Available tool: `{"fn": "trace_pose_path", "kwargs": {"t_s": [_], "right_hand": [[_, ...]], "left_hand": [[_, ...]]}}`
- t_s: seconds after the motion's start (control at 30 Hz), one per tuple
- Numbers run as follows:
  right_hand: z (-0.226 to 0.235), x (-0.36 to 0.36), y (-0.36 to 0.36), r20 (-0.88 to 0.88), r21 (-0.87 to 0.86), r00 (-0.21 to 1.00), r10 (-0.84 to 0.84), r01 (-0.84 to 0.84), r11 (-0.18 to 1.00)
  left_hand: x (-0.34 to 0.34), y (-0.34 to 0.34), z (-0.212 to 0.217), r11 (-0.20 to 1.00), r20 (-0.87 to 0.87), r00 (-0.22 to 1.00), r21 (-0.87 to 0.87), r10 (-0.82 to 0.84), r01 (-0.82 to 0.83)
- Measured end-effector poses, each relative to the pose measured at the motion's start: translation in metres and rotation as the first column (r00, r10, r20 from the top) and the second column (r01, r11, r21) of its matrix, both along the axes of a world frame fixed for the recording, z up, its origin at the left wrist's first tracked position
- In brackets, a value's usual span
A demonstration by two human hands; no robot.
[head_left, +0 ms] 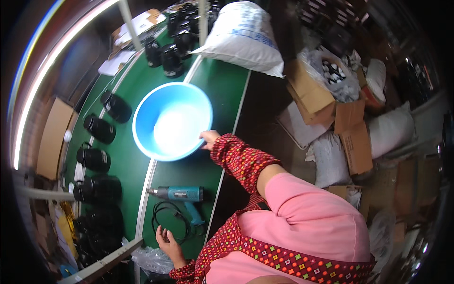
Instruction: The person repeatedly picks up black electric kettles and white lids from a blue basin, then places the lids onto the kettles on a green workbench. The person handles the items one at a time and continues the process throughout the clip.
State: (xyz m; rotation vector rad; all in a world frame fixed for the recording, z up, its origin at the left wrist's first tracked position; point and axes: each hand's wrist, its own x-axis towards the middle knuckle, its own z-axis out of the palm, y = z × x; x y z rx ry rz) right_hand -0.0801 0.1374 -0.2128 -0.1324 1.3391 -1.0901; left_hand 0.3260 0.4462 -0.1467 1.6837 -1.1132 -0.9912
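Note:
A light-blue plastic basin (144, 113) rests on the green work table (220, 90), its bottom washed out by bright glare. My right hand (209, 139) grips its near right rim, the arm stretched out in a red patterned sleeve. Lower down, my left hand (170, 245) is open with loosely bent fingers and nothing in it. Close by that hand, a teal heat gun (182, 193) lies on its side on the table. Its black cord (155, 218) is coiled beside the handle.
Black jars (97, 159) line the table's far left side, and more black jars (172, 60) stand beyond the basin. A stuffed white sack (243, 38) lies at the table's back. Cardboard boxes (309, 87) and sacks crowd the floor at right. Clear plastic wrap (153, 259) lies near my left hand.

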Motion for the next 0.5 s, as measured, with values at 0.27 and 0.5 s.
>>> {"fn": "trace_pose_path", "kwargs": {"t_s": [0.27,0.5], "right_hand": [[0.07,-0.174,0.13,-0.07,-0.238,0.996,0.048,-0.063,0.969],[0.173,-0.455,0.285,-0.583,-0.421,0.76,-0.286,0.018,0.907]], "left_hand": [[-0.18,-0.091,0.081,0.945,-0.213,0.923,-0.13,-0.321,0.298],[-0.443,-0.181,0.141,0.716,-0.244,0.676,-0.158,-0.695,0.68]]}}
